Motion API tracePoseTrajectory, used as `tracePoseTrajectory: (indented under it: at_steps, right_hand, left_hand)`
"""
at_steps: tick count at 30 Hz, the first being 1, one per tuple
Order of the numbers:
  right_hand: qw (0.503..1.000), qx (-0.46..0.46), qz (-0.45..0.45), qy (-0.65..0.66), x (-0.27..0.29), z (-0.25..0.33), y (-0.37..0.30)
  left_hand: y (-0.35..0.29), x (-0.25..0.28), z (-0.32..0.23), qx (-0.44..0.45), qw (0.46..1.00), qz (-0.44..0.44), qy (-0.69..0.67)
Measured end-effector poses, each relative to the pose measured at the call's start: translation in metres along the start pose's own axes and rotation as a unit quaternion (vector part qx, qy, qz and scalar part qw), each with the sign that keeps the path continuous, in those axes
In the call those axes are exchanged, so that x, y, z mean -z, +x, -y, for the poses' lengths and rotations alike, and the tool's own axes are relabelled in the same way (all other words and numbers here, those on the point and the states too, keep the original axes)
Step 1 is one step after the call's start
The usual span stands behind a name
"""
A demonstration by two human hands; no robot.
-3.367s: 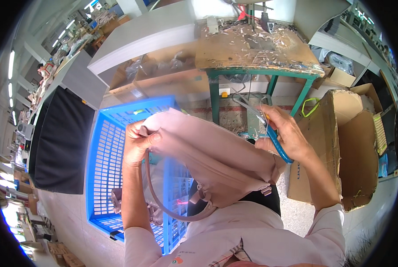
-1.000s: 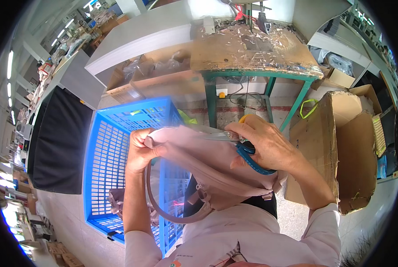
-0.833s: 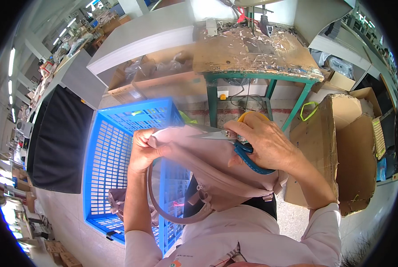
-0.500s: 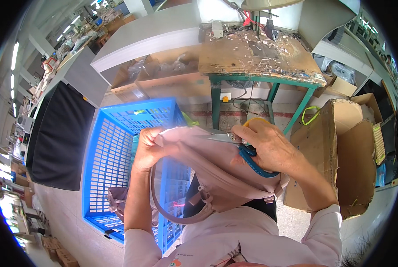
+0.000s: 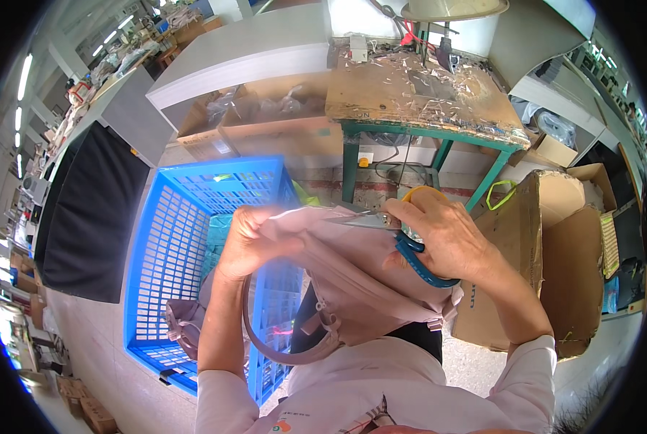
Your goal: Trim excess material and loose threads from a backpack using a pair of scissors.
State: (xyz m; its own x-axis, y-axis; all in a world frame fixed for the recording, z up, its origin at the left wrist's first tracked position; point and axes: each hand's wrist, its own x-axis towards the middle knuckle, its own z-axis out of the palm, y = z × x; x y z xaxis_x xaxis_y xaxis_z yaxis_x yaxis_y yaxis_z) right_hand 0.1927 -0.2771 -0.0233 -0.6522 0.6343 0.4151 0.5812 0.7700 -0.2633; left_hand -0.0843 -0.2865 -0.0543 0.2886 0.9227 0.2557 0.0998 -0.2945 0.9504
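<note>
My left hand grips the upper left edge of a pale pink fabric bag, which lies over my lap; motion blurs its fingers a little. A strap of the bag loops down below that hand. My right hand holds scissors with a blue handle, and a yellow curved part shows above its fingers. Their metal blades point left along the bag's top edge. Whether the blades are parted I cannot tell.
On my left stands a blue plastic basket with a mauve fabric piece inside. A worn worktable with green legs and scattered scraps is ahead. Cardboard boxes stand on my right, and a black padded panel at far left.
My left hand has shifted slightly to the right along with the bag's edge. The scissors and my right hand have moved a little right and down. The whole view has shifted slightly.
</note>
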Motion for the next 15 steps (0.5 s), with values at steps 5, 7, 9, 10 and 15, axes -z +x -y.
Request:
tracePoseTrajectory:
  at_steps: [5, 7, 9, 10, 15]
  right_hand:
    - [1.000, 0.003, 0.019, 0.007, -0.004, -0.005, -0.002]
    - [1.000, 0.006, 0.002, 0.023, -0.006, -0.007, -0.003]
    - [0.999, 0.013, -0.001, 0.031, -0.004, -0.007, -0.003]
    - [0.999, -0.008, 0.009, 0.031, -0.003, -0.007, -0.003]
    - [1.000, 0.007, 0.001, -0.009, 0.009, -0.009, 0.003]
  left_hand:
    - [0.003, 0.001, -0.002, -0.007, 0.999, 0.013, 0.041]
    - [0.002, -0.002, -0.001, 0.004, 1.000, -0.008, 0.023]
    - [0.003, -0.004, -0.001, 0.015, 1.000, -0.026, 0.006]
    - [0.003, -0.005, -0.002, 0.023, 0.999, -0.027, 0.002]
    - [0.011, -0.014, -0.010, 0.015, 0.999, -0.018, 0.029]
